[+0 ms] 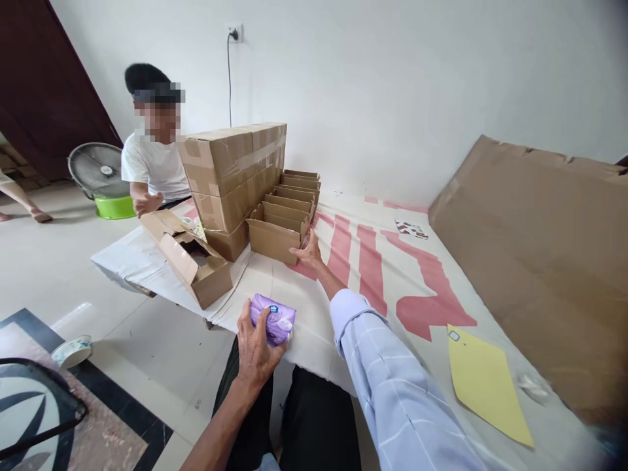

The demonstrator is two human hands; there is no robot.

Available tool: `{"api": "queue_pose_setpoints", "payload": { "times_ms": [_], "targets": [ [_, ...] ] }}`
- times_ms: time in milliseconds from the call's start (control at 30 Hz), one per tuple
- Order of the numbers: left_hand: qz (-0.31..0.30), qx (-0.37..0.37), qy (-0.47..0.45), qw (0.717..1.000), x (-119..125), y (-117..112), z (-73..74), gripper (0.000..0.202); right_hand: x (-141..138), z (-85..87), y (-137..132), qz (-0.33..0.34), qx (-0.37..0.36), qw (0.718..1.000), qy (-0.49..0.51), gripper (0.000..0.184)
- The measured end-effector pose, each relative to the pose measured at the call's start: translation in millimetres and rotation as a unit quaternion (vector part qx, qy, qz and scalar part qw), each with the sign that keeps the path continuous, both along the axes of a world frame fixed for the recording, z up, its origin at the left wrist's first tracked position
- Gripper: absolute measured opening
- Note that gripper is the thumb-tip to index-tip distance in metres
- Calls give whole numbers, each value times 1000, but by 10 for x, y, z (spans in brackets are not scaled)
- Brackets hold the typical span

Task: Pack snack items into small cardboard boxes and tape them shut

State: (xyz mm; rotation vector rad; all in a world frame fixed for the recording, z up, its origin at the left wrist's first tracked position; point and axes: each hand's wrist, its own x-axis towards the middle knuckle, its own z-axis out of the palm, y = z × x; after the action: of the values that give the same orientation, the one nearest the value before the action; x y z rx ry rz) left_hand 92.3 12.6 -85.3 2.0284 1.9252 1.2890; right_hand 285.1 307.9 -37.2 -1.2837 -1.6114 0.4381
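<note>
My left hand (255,350) is closed around a small purple packet (273,318) near my lap, at the front edge of the white and red sheet (373,275). My right hand (308,252) reaches forward, its fingers resting on the near corner of the first open cardboard box (275,239) in a row of several small open boxes (293,196). My right arm wears a light blue checked sleeve.
Three taped cartons (234,176) are stacked left of the row, with an open carton (193,258) in front. Another person in a white shirt (152,167) sits behind them. A large cardboard sheet (534,255) leans at right, a yellow envelope (485,383) lies nearby, and a tape roll (72,350) is on the floor.
</note>
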Motion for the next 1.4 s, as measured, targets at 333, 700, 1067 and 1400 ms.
{"api": "queue_pose_setpoints", "payload": {
  "times_ms": [333,700,1067,1400],
  "targets": [
    [-20,43,-4,999,-173,590,228,77,393,-521,-1355,-20,-2,1000,-12,63],
    [-50,-53,-26,997,-222,2225,640,94,650,-808,-1795,-16,41,998,-55,18],
    [-8,-48,-37,998,-423,1949,275,47,651,-827,-1794,-10,27,999,-16,15],
    [-40,-152,-76,985,-230,2347,248,29,659,-833,-1815,-7,21,1000,-3,15]
  ]
}}
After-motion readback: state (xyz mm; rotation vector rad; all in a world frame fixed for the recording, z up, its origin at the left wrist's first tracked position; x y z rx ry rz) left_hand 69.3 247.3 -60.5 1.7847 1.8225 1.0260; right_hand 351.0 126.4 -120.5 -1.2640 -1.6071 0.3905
